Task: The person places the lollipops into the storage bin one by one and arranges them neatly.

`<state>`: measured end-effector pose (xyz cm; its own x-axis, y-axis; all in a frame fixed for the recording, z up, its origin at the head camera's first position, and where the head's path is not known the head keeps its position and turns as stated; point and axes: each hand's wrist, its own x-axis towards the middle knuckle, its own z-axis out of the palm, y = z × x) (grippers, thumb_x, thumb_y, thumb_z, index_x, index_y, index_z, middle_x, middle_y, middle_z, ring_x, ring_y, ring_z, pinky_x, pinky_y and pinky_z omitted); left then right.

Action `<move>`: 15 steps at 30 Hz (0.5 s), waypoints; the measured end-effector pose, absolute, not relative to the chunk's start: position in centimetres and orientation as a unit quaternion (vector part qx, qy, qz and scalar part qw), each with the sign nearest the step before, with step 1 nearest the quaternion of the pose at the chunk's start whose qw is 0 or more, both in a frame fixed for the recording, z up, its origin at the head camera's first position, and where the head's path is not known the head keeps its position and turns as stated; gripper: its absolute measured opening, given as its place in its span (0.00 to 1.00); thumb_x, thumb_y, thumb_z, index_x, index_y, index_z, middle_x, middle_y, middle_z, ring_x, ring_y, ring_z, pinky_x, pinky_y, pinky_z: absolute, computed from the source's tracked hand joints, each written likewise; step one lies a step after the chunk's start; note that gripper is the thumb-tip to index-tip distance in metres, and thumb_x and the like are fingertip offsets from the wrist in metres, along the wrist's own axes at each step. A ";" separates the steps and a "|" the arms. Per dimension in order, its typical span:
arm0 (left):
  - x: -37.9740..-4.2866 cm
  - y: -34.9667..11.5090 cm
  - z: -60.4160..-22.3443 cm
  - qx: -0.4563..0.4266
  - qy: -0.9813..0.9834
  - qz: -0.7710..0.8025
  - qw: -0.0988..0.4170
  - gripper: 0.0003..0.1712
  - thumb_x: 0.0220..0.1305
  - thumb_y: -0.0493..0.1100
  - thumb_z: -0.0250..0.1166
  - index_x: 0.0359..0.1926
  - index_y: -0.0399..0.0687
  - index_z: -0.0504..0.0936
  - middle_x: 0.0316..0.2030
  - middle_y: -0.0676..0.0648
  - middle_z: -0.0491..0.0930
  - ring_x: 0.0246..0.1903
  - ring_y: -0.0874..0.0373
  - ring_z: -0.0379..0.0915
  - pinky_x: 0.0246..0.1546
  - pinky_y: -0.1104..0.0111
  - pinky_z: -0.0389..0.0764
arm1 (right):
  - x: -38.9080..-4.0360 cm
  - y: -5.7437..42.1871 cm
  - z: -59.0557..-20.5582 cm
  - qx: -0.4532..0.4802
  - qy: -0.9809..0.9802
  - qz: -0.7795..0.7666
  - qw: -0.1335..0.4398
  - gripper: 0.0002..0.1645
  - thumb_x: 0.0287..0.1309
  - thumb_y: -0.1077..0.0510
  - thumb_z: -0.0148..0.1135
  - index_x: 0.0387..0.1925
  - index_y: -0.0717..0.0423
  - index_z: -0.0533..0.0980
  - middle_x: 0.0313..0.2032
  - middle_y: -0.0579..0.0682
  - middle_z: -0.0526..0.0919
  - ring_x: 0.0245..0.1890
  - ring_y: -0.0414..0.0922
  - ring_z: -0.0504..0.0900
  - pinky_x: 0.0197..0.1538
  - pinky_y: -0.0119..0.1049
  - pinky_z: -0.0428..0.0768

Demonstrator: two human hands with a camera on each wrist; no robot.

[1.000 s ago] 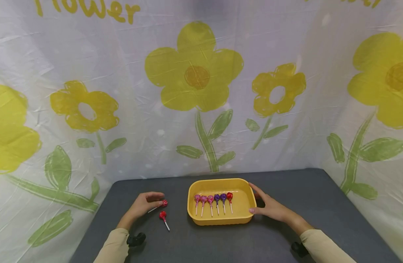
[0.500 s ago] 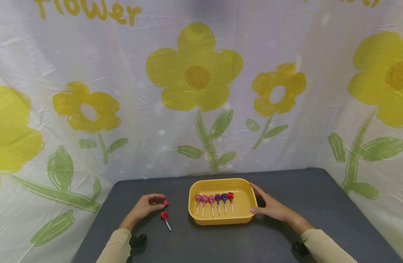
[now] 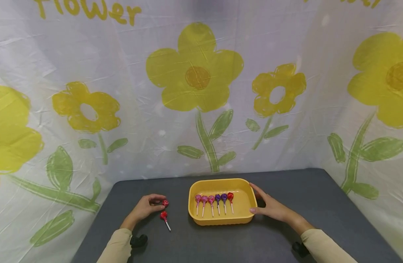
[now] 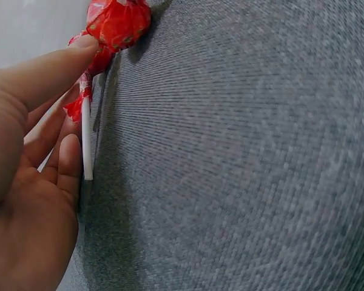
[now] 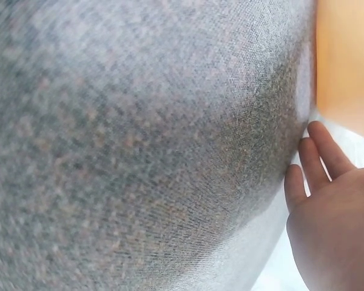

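My left hand (image 3: 145,208) is low over the table at the left, its thumb and fingers pinching a red-wrapped lollipop (image 3: 165,203). In the left wrist view this lollipop's white stick (image 4: 87,139) points back toward the palm, the thumb overlapping its wrapper. Just nearer lies a second red lollipop (image 3: 164,215), stick toward me. A yellow tray (image 3: 221,221) stands mid-table with a row of lollipops inside: three pink (image 3: 204,199), two purple (image 3: 217,197) and one red (image 3: 230,196). My right hand (image 3: 270,208) holds the tray's right end, thumb at the near side, fingers at the far corner.
The dark grey table (image 3: 188,244) ends at a white cloth backdrop (image 3: 139,109) printed with yellow flowers. Black wrist devices (image 3: 139,240) are worn on both arms.
A second ago the left hand's lollipop showed its stick below the thumb; now the head view hides that stick. The hand has shifted very slightly. My right hand stays at the tray.
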<state>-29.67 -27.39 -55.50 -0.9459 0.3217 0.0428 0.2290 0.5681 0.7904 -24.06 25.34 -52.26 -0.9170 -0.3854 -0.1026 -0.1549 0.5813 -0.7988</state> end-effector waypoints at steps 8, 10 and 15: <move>-29.3 -27.0 -55.3 0.162 0.894 0.417 0.037 0.19 0.57 0.44 0.74 0.48 0.42 0.86 0.44 0.41 0.83 0.43 0.56 0.77 0.38 0.75 0.76 | -24.1 25.3 -52.3 -0.156 0.880 -0.429 0.131 0.57 0.60 0.45 0.68 0.79 0.35 0.41 0.69 0.61 0.67 0.71 0.63 0.63 0.63 0.75 0.62; -29.4 -27.0 -55.4 0.153 0.898 0.411 0.037 0.18 0.56 0.45 0.74 0.47 0.43 0.87 0.44 0.42 0.83 0.42 0.61 0.76 0.38 0.76 0.76 | -24.1 25.3 -52.4 -0.157 0.881 -0.428 0.130 0.57 0.60 0.45 0.68 0.79 0.35 0.41 0.69 0.61 0.67 0.71 0.63 0.64 0.63 0.74 0.63; -29.5 -27.0 -55.5 0.139 0.904 0.403 0.042 0.17 0.57 0.47 0.74 0.46 0.47 0.87 0.44 0.45 0.83 0.40 0.68 0.74 0.39 0.76 0.76 | -24.1 25.3 -52.5 -0.158 0.881 -0.427 0.129 0.57 0.60 0.45 0.68 0.79 0.36 0.41 0.69 0.61 0.66 0.70 0.63 0.64 0.63 0.73 0.64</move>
